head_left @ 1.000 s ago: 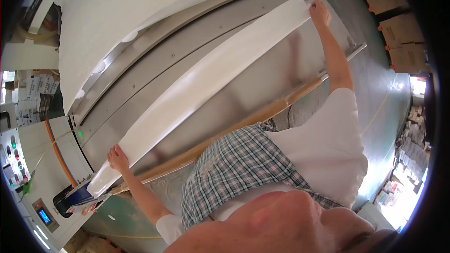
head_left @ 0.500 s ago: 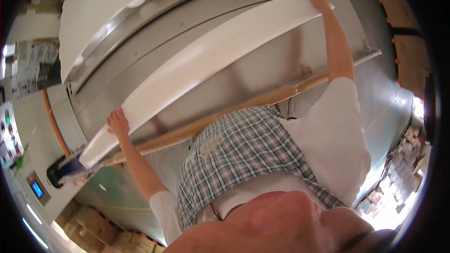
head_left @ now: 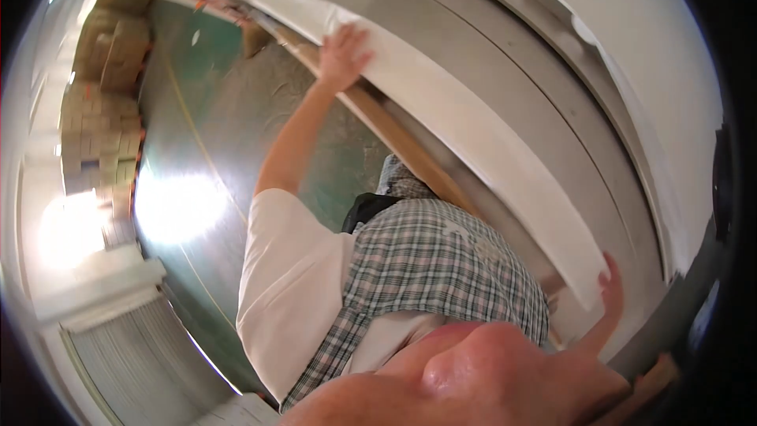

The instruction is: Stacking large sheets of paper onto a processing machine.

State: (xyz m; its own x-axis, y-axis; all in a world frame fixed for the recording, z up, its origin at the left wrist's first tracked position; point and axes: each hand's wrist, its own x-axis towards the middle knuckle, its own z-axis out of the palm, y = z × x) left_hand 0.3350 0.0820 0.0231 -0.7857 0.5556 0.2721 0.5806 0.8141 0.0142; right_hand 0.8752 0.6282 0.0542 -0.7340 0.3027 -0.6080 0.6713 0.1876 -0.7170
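A long white strip (head_left: 481, 130) with a smooth surface lies across the grey metal bed (head_left: 552, 110) of a machine, running from the upper left to the lower right. My left hand (head_left: 344, 57) rests on the strip's near edge toward its far-left part, fingers spread. At the strip's lower right end, my right hand (head_left: 609, 288) touches the edge with fingers stretched out; it is somewhat blurred, and neither hand is wrapped round the strip. Whether the strip is folded or a single layer I cannot tell.
A brown wooden-looking rail (head_left: 414, 154) runs along the bed's front, against my checked apron (head_left: 441, 260). A white machine cover (head_left: 662, 39) rises beyond the bed. Stacked cardboard boxes (head_left: 102, 126) stand at the left, past the green floor (head_left: 189, 79).
My view has swung round to the left, so the strip now slopes down to the right. Both hands remain at the strip, the left with its fingers more spread.
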